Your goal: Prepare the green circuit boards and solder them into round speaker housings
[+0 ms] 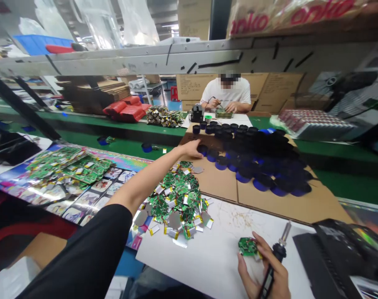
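The left hand (190,149) touches a round blue tub with a black top (203,150), though whether it grips cannot be told; the tub sits on a brown cardboard sheet (214,178), with many more beyond. Near the sheet lies a heap of green circuit boards (178,203). The right hand (263,265) clamps a black soldering iron (278,253) and a small green circuit board (247,246). A carton (291,16) above the sheet reads "onko" in red.

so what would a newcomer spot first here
The heap of green circuit boards with foil pouch batteries on the white sheet grabs the eye first. Beyond it, dozens of round black-and-blue containers crowd a cardboard sheet, the left hand on the nearest. At lower right, the right hand grips a soldering iron and a board.
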The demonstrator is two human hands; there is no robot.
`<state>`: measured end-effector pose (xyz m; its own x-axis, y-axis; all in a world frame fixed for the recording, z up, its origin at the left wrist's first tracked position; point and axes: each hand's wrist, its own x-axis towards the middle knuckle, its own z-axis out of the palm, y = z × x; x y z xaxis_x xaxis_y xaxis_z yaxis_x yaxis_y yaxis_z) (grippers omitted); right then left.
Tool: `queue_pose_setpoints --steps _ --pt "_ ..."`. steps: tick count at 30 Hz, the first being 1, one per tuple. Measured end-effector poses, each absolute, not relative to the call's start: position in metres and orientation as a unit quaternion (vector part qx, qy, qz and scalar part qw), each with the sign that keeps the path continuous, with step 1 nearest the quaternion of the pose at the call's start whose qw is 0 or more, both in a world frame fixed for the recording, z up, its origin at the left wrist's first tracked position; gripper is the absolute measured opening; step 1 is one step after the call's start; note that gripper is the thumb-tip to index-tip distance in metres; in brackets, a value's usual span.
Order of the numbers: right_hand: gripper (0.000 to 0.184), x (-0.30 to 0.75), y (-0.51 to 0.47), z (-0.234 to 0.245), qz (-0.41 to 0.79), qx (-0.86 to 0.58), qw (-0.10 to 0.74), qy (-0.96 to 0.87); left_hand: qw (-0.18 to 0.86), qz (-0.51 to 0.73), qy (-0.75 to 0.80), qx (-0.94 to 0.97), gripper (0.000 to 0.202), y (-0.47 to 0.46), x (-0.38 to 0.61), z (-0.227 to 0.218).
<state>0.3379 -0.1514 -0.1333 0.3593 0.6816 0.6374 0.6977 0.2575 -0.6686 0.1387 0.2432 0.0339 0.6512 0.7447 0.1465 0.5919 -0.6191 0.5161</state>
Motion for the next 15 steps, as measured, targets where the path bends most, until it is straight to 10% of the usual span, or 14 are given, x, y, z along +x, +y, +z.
queue_pose_setpoints --steps 9,15 --pt "0.055 0.326 -0.152 -0.114 -0.026 -0.606 0.573 -0.552 0.243 0.190 0.398 0.864 0.058 0.179 0.109 0.057" --pt "0.058 0.325 -0.147 -0.092 0.042 -0.579 0.618 -0.530 0.366 -0.018 0.162 0.916 0.059 0.043 0.095 0.036"
